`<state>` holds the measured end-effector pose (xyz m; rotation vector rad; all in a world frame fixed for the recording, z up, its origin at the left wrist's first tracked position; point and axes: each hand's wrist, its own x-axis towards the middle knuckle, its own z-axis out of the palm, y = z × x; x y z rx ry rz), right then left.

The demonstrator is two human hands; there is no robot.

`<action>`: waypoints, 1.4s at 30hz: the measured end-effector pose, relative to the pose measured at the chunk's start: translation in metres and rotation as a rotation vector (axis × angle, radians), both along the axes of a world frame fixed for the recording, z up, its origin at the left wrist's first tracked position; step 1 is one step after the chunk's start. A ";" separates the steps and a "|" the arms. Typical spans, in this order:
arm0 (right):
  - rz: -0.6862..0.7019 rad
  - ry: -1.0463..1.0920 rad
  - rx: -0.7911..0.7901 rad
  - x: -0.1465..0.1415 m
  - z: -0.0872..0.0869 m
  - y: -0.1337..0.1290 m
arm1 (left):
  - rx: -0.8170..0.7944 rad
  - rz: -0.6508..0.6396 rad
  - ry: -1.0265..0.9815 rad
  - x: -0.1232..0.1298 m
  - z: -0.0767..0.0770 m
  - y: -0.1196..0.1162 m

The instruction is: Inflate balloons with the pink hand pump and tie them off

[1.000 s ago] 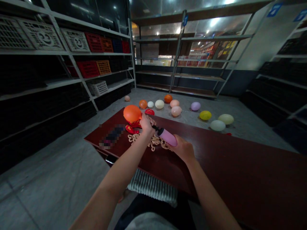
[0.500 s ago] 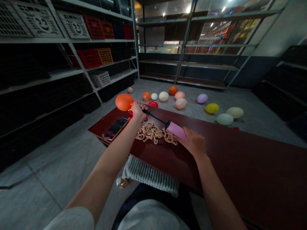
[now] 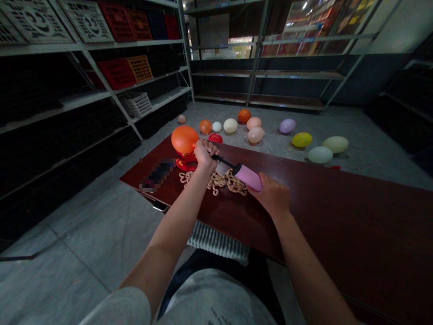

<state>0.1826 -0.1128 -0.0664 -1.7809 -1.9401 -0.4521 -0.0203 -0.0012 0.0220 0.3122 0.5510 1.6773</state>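
An inflated orange balloon point(image 3: 184, 139) is at the tip of a pink and black hand pump point(image 3: 248, 177). My left hand point(image 3: 204, 155) is closed round the balloon's neck and the pump's nozzle end. The pump's pink body is gripped by my right hand point(image 3: 272, 194). Beneath the pump, tan twisted balloons point(image 3: 233, 184) lie in a tangle on the dark red table point(image 3: 345, 212). Red items point(image 3: 184, 165) lie just left of my left hand, partly hidden. A phone-like dark object point(image 3: 158, 175), blurred out, rests at the table's left end.
On the floor beyond the table lie several balloons, among them a yellow one point(image 3: 301, 140) and a purple one point(image 3: 287, 126). Metal shelves with crates point(image 3: 117, 73) stand at the left. A shelf rack point(image 3: 287, 104) spans the back. A ribbed grey-green cloth point(image 3: 219, 243) shows under the near table edge.
My left hand and the orange balloon have shifted right, nearer the pump's body, so less of the black shaft shows. The camera view has tilted down slightly.
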 end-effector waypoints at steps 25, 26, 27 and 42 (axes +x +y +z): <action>0.127 -0.047 0.124 -0.004 -0.013 0.005 | -0.035 0.080 -0.016 0.003 -0.021 -0.028; 0.137 -0.051 0.130 -0.004 -0.013 0.005 | -0.032 0.090 -0.018 -0.002 -0.020 -0.029; 0.146 -0.058 0.136 -0.004 -0.013 0.004 | -0.030 0.100 -0.020 -0.007 -0.018 -0.029; 0.139 -0.061 0.105 -0.006 -0.008 0.003 | 0.086 0.141 0.055 -0.074 0.027 -0.017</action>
